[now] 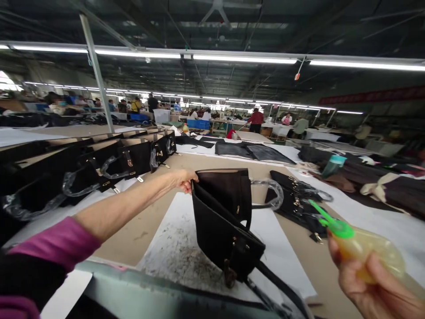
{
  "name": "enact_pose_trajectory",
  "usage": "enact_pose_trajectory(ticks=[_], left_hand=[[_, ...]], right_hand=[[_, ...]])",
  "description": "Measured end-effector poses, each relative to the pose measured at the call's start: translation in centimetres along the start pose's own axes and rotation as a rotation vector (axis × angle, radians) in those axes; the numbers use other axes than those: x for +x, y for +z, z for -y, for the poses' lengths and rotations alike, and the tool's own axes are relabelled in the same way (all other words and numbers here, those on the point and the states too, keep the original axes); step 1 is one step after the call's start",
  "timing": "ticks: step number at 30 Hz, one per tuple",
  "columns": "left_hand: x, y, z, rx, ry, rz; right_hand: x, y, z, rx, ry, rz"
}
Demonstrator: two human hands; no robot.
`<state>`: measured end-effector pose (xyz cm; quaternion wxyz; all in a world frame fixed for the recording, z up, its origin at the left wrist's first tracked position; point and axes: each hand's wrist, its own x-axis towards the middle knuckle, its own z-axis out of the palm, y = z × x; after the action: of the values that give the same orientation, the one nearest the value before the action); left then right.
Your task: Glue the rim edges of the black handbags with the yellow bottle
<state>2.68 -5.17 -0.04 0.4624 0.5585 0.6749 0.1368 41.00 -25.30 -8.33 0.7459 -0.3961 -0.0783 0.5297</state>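
Observation:
A black handbag (pixel 219 221) stands tilted over a white sheet (pixel 169 239) smeared with dark marks. Its top gapes, showing a dark lining with a small gold zip pull. My left hand (pixel 186 179) pinches the bag's upper left edge, fingers closed on it. One plastic-wrapped handle loops out on the right; another strap hangs toward me at the front. At the right, my right hand (pixel 365 274) is wrapped around a squeeze bottle (pixel 375 248) of yellowish liquid. The bottle's green cap and spout point up and left, apart from the bag.
Several black handbags (pixel 109 161) stand in rows at the left. More black bag pieces (pixel 295 199) lie right of the sheet. A teal-lidded bottle (pixel 334 166) stands farther right near dark cloth. The table's green edge (pixel 149 288) is closest to me. Other people work far behind.

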Motion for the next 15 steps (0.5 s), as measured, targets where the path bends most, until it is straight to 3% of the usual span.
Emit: enact_pose_trajectory(ticks=[6,11,15], left_hand=[[-3.5,1.7,0.7,-0.09,-0.1,0.172],[-6.7,5.0,3.0,-0.396,-0.246,0.214],[-8.6,7.3,3.9,-0.488,-0.207,0.226]], right_hand=[[-2.4,6.1,-0.6,0.037,0.002,0.02],[-3.9,12.2,-3.5,0.074,0.102,0.298],[-4.4,16.3,-7.1,0.079,0.217,0.417]])
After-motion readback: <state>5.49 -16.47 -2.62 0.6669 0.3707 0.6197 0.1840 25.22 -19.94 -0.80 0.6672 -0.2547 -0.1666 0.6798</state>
